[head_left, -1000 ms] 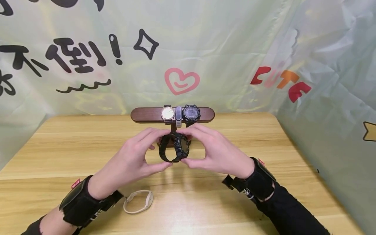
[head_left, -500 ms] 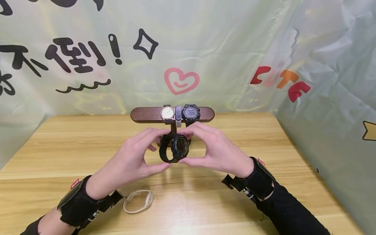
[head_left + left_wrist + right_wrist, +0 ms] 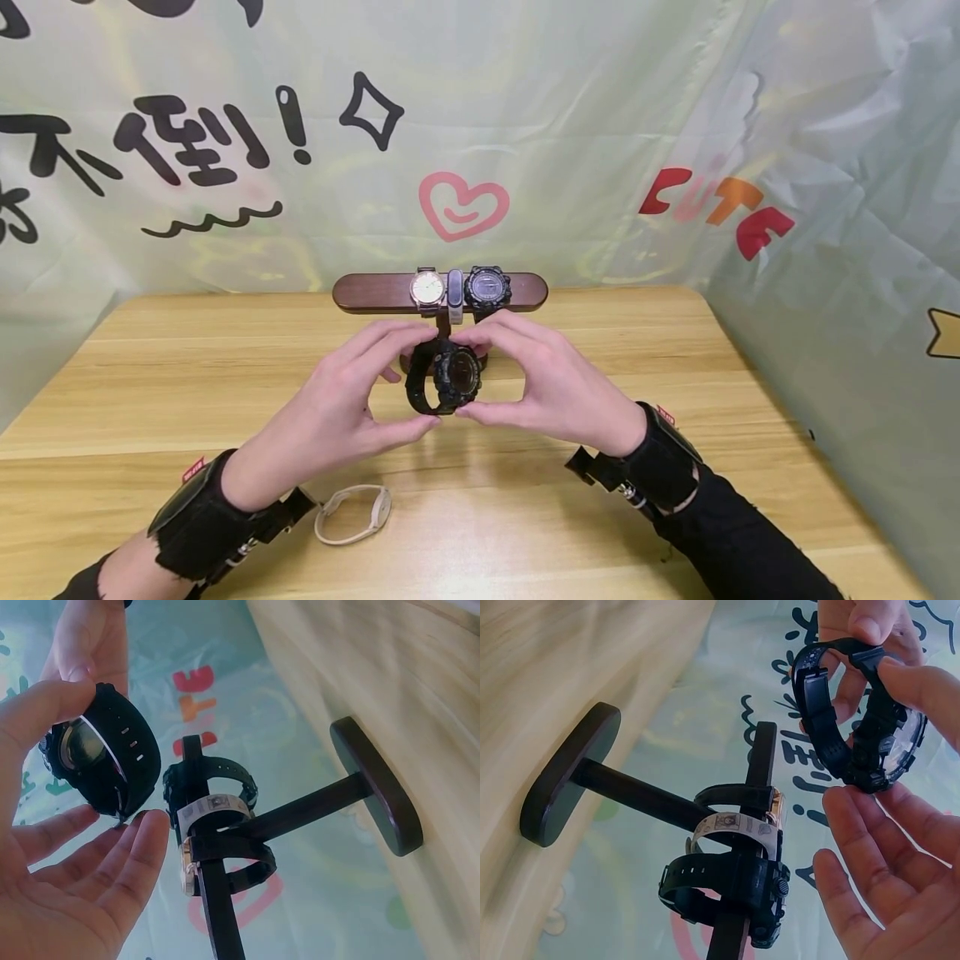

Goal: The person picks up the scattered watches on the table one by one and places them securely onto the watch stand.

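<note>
Between both hands is a black digital wristwatch [image 3: 457, 373], its strap closed in a loop and its dial facing the head camera, tilted right. My left hand [image 3: 348, 396] pinches the strap side between thumb below and fingers above. The right hand [image 3: 536, 379] pinches the case side in the same way. Behind the watch, a dark wooden T-shaped watch stand [image 3: 375, 293] bears a gold-rimmed watch [image 3: 428, 288], a slim fitness band [image 3: 455, 293] and another black watch [image 3: 487, 287] on its bar. In the left wrist view, the strap [image 3: 127, 750] shows its holes.
A pale wristband [image 3: 354, 543] forms a loop on the wooden table [image 3: 510, 533], close to the left wrist. A printed cloth [image 3: 585, 125] hangs behind and beside the table. Both ends of the stand's bar are bare wood.
The held watch has turned so that its dial faces the head camera more fully. Both hands keep their hold and have barely shifted.
</note>
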